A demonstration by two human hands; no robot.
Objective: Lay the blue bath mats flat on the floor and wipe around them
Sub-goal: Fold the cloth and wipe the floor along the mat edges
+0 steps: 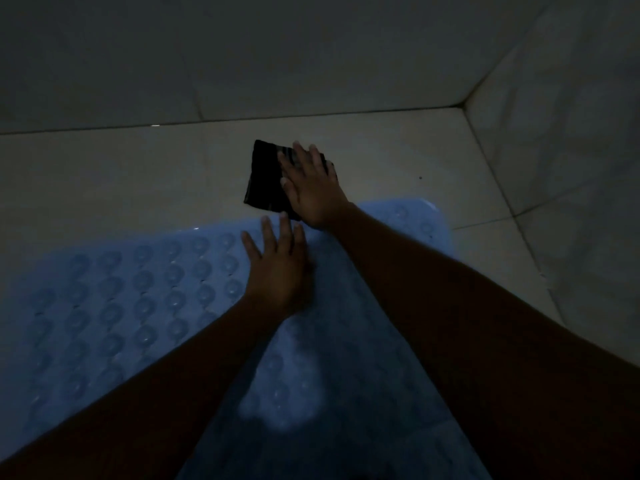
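Blue, studded w/ suction cups, the bath mat (121,306) lies flat on the tiled floor (121,174), cups facing up as far as I can tell in this dim light. Its far edge stops short of the wall (242,57). I can only make out 1 mat for sure.

My L hand (277,268) rests on the mat near that far edge, fingers straight and spread, gripping nothing. My R hand (311,192) is past the edge, palm down on a dark folded cloth (265,178), fingers straight and pressing it to the tile, not curled round it. The cloth sits on bare floor, its near corner at or just touching the mat's edge.

Step in hand, I reckon: wiping the strip btwn mat and wall. To do it well I'd press w/ the whole palm so the cloth doesn't bunch or slip out, and run it parallel to the mat's edge in overlapping passes. I'd lean on the L hand so the mat doesn't creep or lift. Risk: the cloth snags the mat's rim and flips it. The floor corner at the right prob needs fingertip pressure.
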